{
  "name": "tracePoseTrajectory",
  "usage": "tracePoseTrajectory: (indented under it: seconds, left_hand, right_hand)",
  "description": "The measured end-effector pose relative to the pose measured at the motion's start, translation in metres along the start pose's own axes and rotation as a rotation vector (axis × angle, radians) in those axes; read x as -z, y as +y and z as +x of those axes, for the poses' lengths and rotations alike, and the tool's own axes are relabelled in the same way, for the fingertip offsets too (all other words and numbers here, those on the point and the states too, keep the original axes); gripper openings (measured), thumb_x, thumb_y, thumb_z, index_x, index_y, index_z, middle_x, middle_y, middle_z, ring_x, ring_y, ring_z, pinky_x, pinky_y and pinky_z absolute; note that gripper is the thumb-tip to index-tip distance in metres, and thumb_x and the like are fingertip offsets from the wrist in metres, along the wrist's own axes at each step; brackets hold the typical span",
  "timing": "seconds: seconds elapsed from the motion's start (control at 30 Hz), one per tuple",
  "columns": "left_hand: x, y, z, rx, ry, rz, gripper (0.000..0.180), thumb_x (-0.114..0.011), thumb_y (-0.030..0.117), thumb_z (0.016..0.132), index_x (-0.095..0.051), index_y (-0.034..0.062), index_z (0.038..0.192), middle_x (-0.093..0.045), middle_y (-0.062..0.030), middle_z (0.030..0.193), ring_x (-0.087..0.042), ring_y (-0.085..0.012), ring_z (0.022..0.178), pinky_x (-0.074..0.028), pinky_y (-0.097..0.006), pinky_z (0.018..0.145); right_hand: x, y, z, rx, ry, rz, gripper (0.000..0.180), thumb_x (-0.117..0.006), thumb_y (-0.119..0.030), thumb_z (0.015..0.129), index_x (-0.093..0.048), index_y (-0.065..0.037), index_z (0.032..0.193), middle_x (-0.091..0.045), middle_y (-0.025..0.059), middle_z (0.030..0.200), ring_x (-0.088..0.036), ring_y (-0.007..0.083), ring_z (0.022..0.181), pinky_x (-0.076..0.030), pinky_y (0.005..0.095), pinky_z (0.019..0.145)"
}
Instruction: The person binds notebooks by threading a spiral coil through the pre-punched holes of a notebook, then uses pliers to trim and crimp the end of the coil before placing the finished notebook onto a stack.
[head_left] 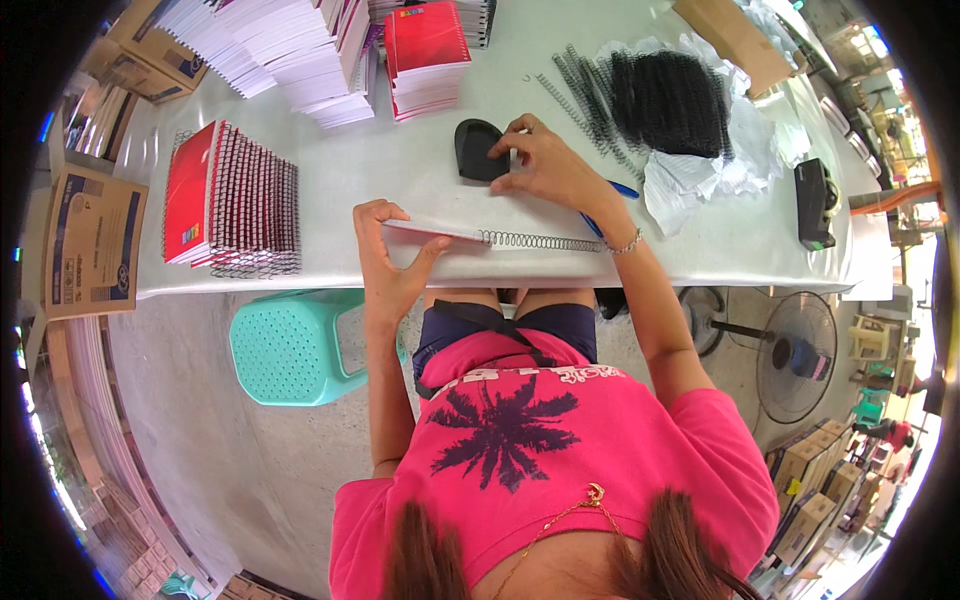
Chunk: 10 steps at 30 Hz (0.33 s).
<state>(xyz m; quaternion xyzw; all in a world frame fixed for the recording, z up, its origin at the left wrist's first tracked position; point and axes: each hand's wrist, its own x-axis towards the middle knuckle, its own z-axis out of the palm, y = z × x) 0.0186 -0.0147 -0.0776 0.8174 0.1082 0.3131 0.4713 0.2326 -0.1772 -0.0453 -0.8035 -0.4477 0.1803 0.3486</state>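
left hand (385, 250) pinches the notebook (440, 232) edge at the table (400, 160) rim. right hand (545, 165) presses its top; spiral coil (540, 241) just below it. black pad (478, 148) touches the fingertips.

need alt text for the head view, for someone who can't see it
A person in a pink shirt steadies a notebook with a wire spiral binding on a white table; the left hand grips its corner and the right hand rests above it. Bound notebooks and black coils lie nearby.
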Motion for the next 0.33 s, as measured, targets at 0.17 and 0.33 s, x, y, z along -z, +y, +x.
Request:
tracePoseTrajectory:
  seconds: [0.17,0.33]
  left_hand:
    - [-0.008,-0.002,0.002,-0.001,0.008,-0.028,0.062,-0.085,0.006,0.068,-0.044,0.0077,0.114,-0.04,-0.0037,0.11,-0.042,-0.017,0.103,-0.034,-0.03,0.098]
    - [-0.008,-0.003,-0.002,0.028,0.004,-0.014,0.07,-0.089,0.013,0.067,-0.042,0.008,0.118,-0.04,-0.0031,0.11,-0.042,-0.0168,0.105,-0.035,-0.031,0.098]
  right_hand:
    - [-0.021,0.004,-0.004,0.261,0.191,-0.02,0.038,-0.085,-0.029,0.072,-0.065,-0.003,0.092,-0.048,0.0215,0.136,-0.056,0.0337,0.113,-0.046,0.0413,0.099]
    - [0.005,0.014,-0.009,0.067,-0.414,1.114,0.039,-0.083,-0.036,0.076,-0.064,-0.008,0.094,-0.032,0.023,0.155,-0.034,0.0361,0.141,-0.03,0.0478,0.117]
